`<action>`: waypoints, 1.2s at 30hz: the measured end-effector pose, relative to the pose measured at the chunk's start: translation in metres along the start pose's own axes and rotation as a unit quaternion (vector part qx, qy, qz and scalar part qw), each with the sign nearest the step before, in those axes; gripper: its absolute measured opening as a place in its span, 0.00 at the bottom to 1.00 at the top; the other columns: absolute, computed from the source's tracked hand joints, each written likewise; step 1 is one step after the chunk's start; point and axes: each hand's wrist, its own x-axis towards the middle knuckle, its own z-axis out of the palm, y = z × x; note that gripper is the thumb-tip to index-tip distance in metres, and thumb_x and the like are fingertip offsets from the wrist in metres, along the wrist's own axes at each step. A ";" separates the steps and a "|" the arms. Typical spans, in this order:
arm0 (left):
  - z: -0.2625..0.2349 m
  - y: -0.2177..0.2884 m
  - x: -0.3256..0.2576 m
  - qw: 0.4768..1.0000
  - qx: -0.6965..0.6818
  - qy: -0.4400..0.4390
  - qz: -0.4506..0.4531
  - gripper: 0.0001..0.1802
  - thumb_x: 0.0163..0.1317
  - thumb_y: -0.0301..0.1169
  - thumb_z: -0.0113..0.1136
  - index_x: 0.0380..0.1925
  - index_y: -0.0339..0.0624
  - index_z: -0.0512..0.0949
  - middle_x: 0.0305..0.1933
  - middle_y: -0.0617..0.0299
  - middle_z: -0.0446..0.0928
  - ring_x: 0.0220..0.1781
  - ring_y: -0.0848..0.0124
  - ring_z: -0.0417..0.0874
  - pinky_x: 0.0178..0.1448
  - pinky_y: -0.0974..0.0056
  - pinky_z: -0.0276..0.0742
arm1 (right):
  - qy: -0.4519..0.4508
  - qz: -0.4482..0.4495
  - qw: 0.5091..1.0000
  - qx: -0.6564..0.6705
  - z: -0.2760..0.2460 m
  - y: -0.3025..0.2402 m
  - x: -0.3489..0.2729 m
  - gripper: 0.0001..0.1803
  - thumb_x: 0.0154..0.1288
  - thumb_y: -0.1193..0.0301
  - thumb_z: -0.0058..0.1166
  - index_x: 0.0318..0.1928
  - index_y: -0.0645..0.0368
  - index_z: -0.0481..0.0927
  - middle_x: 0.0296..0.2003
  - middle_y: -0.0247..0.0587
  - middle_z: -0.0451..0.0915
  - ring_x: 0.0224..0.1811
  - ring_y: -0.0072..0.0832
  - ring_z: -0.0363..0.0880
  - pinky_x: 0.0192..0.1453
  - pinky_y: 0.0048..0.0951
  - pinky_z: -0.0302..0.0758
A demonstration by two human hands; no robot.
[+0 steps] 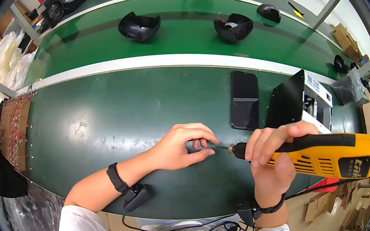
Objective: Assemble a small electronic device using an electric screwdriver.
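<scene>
My right hand (275, 149) is wrapped round a yellow and black electric screwdriver (323, 155), held level with its bit pointing left. The thin metal bit (222, 147) ends right beside the fingertips of my left hand (185, 147). That left hand is curved, its thumb and index finger apart on either side of the bit's tip, and I see nothing held in it. Whether a fingertip touches the bit is too fine to tell. Beyond the hands, a black phone-like slab (245, 102) lies on the green worktable (103, 105).
A white machine with a black panel (292, 101) stands at the right. On the green belt (182, 27) beyond the white rail sit black rounded shells (139, 27). A board with red wires (13, 131) is at the left edge. A black cable trails from the screwdriver.
</scene>
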 end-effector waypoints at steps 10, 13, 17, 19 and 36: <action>-0.001 -0.009 -0.002 0.997 0.012 -0.012 0.072 0.05 0.61 0.18 0.65 0.37 0.35 0.82 0.40 0.57 0.82 0.37 0.62 0.83 0.41 0.60 0.80 | -0.011 0.007 0.999 0.032 0.000 0.005 0.000 0.22 0.73 0.66 0.58 0.59 0.58 0.63 0.21 0.35 0.72 0.19 0.24 0.69 0.28 0.32 0.72; -0.002 -0.010 -0.003 0.997 0.032 -0.025 0.071 0.06 0.60 0.16 0.63 0.37 0.34 0.82 0.41 0.55 0.82 0.39 0.57 0.84 0.43 0.58 0.81 | -0.008 0.000 0.999 0.041 0.000 0.003 -0.001 0.22 0.73 0.67 0.58 0.59 0.59 0.64 0.21 0.35 0.72 0.19 0.24 0.69 0.27 0.32 0.72; -0.003 -0.009 -0.004 0.995 0.067 -0.013 0.068 0.07 0.59 0.15 0.62 0.36 0.34 0.83 0.42 0.55 0.83 0.40 0.60 0.84 0.45 0.59 0.81 | -0.007 -0.010 0.999 0.037 0.000 0.001 0.001 0.22 0.72 0.68 0.58 0.59 0.59 0.64 0.20 0.35 0.72 0.19 0.24 0.69 0.27 0.32 0.73; -0.002 -0.010 -0.005 0.995 0.068 0.000 0.069 0.10 0.59 0.14 0.60 0.38 0.36 0.84 0.44 0.57 0.83 0.40 0.64 0.84 0.43 0.61 0.81 | -0.007 -0.008 0.999 0.050 0.000 0.003 0.000 0.22 0.72 0.69 0.58 0.59 0.59 0.64 0.20 0.35 0.71 0.19 0.24 0.69 0.27 0.31 0.73; -0.003 -0.014 -0.008 0.995 0.083 0.023 0.043 0.08 0.57 0.22 0.70 0.25 0.38 0.78 0.35 0.61 0.81 0.31 0.70 0.79 0.33 0.67 0.76 | -0.006 -0.018 0.999 0.034 0.002 0.008 -0.002 0.21 0.72 0.70 0.57 0.57 0.61 0.63 0.20 0.35 0.70 0.19 0.23 0.68 0.28 0.31 0.73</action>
